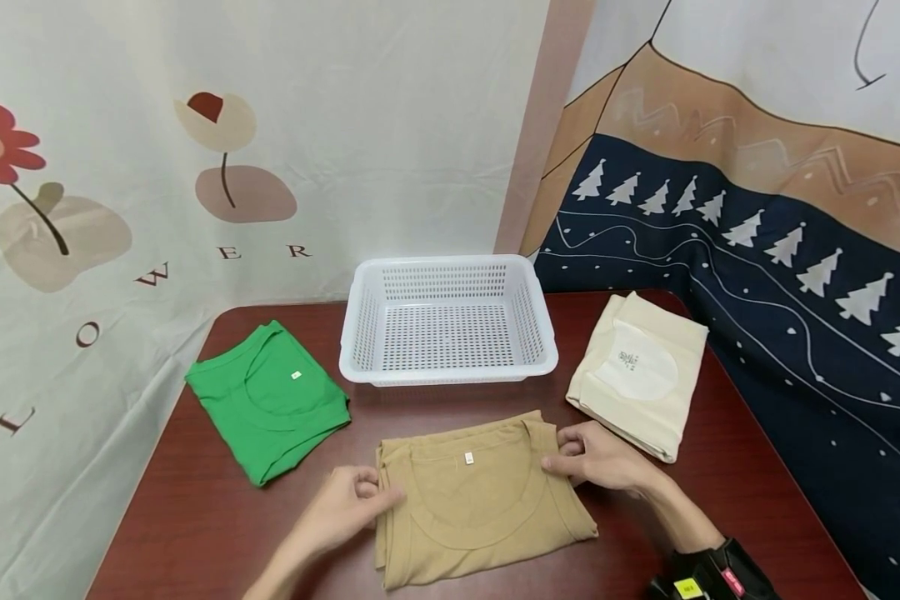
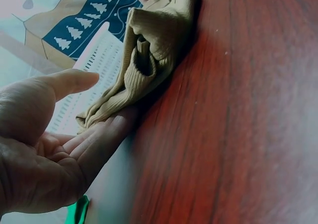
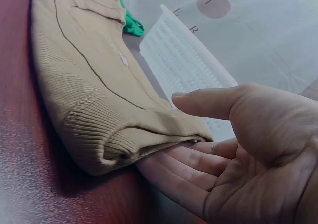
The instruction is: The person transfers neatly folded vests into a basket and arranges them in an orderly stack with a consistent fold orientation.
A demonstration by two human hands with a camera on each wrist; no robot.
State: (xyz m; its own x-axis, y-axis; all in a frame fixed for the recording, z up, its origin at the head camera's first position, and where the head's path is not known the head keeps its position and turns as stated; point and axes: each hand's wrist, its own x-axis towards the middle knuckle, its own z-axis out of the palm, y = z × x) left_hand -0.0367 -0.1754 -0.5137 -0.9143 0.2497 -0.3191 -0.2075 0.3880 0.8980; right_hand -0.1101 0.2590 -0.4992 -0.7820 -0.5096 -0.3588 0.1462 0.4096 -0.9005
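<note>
A folded tan shirt point(image 1: 472, 508) with a small white tag at its neckline lies on the table in front of me. At its left edge is my left hand point(image 1: 345, 504); the left wrist view shows the fingers point(image 2: 102, 139) reaching under the cloth and the thumb raised apart from it. My right hand point(image 1: 603, 457) is at the opposite edge. In the right wrist view its nearly straight fingers point(image 3: 184, 169) slip beneath the folded shirt point(image 3: 94, 70), while the thumb stays up off the fabric. Parts of both hands' fingertips are hidden by the cloth.
A white plastic basket point(image 1: 450, 375) with perforated walls stands behind the tan shirt. To the left lies a folded green shirt point(image 1: 277, 400). A folded cream cloth point(image 1: 637, 375) with a pale round patch is at the right. Printed curtains point(image 1: 420, 125) hang behind the dark red table point(image 1: 180, 533).
</note>
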